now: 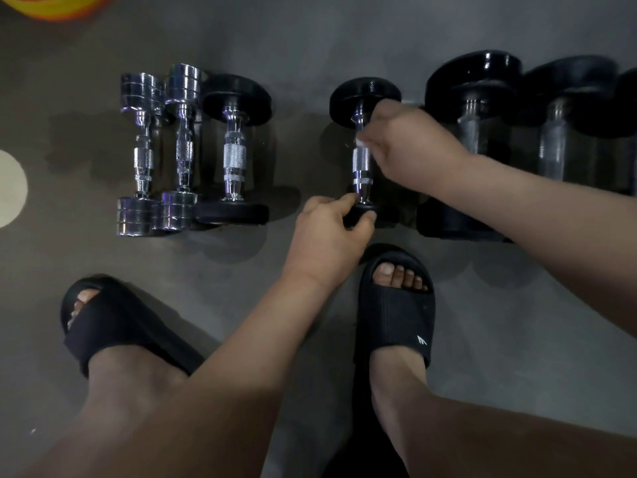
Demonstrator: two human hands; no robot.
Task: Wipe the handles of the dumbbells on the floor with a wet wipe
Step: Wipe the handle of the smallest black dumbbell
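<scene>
A black-plated dumbbell [362, 167] with a chrome knurled handle lies on the grey floor, in the middle of a row. My right hand [410, 146] pinches a small white wet wipe [360, 142] against the upper part of its handle. My left hand [331, 236] grips the near black plate of the same dumbbell. Left of it lie two all-chrome dumbbells [143, 157] [182, 150] and another black-plated one [235, 157]. To the right lie two larger black dumbbells [472, 132] [558, 139], blurred.
My two feet in black slides stand on the floor just in front of the row, the left [113, 326] and the right [396, 305]. A yellow and orange object [58, 5] shows at the top left, and a pale round patch [10, 188] at the left edge.
</scene>
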